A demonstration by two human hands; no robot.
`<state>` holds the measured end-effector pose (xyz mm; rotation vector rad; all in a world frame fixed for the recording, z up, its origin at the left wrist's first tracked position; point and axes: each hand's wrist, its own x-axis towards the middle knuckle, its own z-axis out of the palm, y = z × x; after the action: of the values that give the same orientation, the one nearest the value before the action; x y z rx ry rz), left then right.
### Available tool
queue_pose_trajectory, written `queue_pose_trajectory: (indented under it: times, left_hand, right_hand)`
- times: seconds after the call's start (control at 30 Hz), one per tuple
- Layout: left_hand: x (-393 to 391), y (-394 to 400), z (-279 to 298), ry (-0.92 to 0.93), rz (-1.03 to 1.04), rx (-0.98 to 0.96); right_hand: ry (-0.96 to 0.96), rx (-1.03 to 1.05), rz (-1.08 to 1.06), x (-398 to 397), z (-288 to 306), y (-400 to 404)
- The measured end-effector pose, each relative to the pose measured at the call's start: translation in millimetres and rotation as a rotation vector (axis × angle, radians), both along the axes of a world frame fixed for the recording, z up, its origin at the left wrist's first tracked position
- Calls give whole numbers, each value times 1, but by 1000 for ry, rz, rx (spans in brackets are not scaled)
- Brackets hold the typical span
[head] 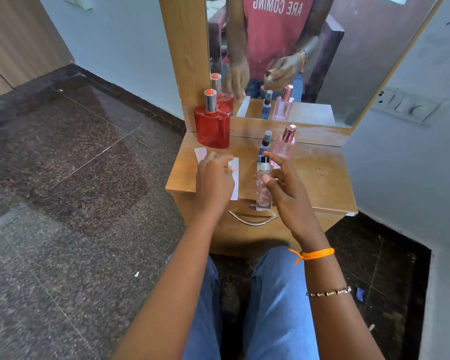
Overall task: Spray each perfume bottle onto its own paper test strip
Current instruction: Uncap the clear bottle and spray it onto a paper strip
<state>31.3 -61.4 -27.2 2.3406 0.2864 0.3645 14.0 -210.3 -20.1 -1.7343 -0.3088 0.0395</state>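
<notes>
My right hand (283, 185) holds a clear perfume bottle (263, 196) with a black spray top upright over the table's front edge, thumb on its front and fingers spread behind it. To its left, my left hand (215, 178) pinches the upper end of a white paper strip (235, 183). Behind my left hand a second paper strip (200, 153) lies flat on the table. Further back stand a slim blue bottle (265, 144) and a pink bottle (285, 145) with a rose-gold cap. At the back left corner stands a red bottle (212, 128) with a silver cap.
The small wooden dressing table (320, 178) has a mirror (348, 61) behind it that reflects the bottles and my hands. A drawer with a metal handle (252, 221) is under the tabletop. My knees in blue jeans are in front; a switch panel (405, 105) is on the right wall.
</notes>
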Motion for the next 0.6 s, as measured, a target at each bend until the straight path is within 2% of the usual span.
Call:
queue_pose_trajectory:
  times: [0.1, 0.23, 0.47, 0.6]
  left_hand:
    - [17, 2, -9, 135, -18, 169]
    - [22, 1, -16, 131, 25, 162]
    - [18, -7, -7, 73, 18, 147]
    - [13, -6, 5, 58, 0, -56]
  right_hand:
    - [13, 2, -17, 0, -1, 2]
    - [39, 79, 15, -1, 1, 2]
    - [376, 686, 194, -5, 2, 1]
    - [462, 843, 263, -5, 3, 2]
